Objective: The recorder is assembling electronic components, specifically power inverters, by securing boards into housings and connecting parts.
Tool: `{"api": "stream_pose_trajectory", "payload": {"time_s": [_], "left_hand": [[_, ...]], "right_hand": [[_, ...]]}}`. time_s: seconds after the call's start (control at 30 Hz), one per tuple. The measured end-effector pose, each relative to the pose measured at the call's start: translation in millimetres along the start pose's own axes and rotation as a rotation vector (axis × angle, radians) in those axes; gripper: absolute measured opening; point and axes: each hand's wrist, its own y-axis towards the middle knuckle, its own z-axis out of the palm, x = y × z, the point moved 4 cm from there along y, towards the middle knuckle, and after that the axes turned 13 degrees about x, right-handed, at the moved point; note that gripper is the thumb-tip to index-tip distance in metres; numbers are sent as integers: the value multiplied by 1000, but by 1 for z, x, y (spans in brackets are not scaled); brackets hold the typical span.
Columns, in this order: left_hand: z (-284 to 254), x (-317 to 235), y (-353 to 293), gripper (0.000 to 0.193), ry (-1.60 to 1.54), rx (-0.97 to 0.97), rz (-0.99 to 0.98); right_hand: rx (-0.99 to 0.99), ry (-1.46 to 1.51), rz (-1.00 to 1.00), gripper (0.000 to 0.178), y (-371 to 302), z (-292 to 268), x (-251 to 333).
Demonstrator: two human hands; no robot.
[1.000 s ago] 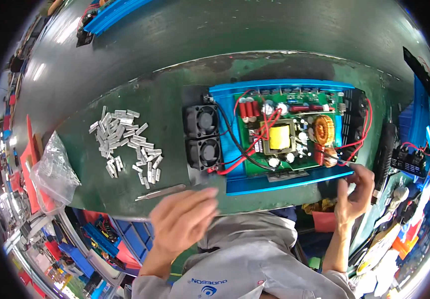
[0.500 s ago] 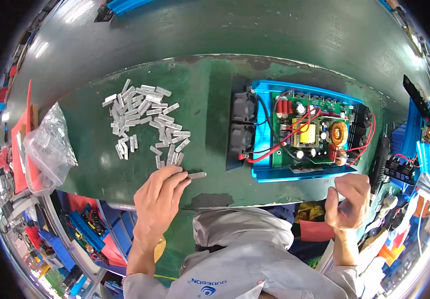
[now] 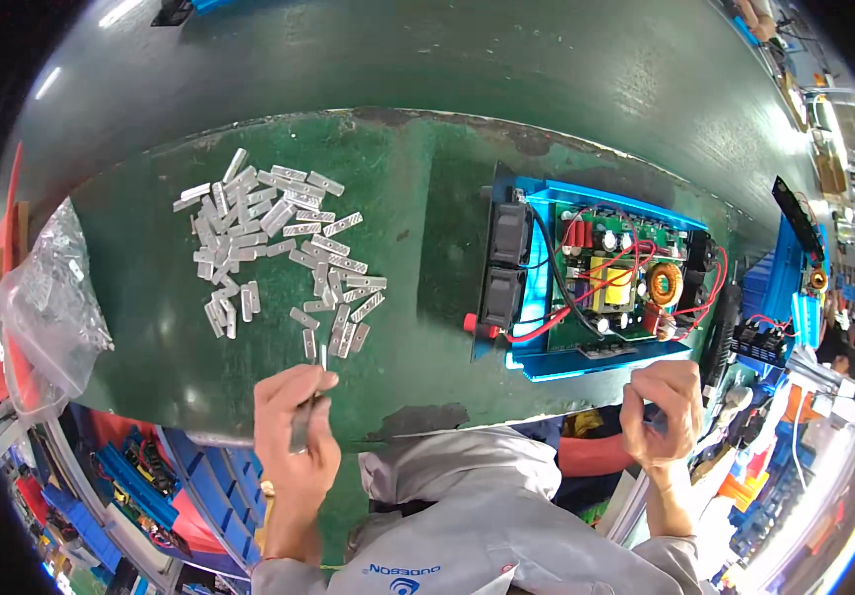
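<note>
Metal strip (image 3: 301, 421) sat pinched in my left hand (image 3: 294, 431) at the worktop (image 3: 427, 327) near edge, below the strip pile (image 3: 274, 253); my right hand (image 3: 661, 412) curled shut, contents unclear, beside the blue unit (image 3: 596, 283).

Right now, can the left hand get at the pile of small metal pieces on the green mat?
Probably yes. The left hand already holds a metal strip at the mat's near edge, and the pile of small metal pieces lies just beyond it on the green mat, with nothing between.

electronics assembly workshop: open circuit board (image 3: 614, 281), green workbench (image 3: 427, 198), parts bins (image 3: 199, 486).
</note>
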Motion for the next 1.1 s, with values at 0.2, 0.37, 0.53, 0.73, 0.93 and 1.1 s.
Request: {"api": "stream_pose_trajectory", "payload": {"time_s": [0.2,0.37,0.53,0.73,0.93,1.1], "left_hand": [[-6,4,2,19,-124,-204,-84],[-10,-2,-1,22,-116,-244,-95],[-9,-1,7,20,-167,-123,-99],[-6,-1,-4,15,-253,-148,-6],[2,3,3,12,-264,-130,-62],[0,17,-10,25,-195,-253,-158]], "right_hand": [[66,40,-137,37,28,2,9],[147,68,-297,30,65,-3,21],[160,-2,-364,27,122,5,51],[298,39,-579,21,183,70,90],[313,-68,-427,14,214,122,106],[381,-305,-353,12,215,145,141]]}}
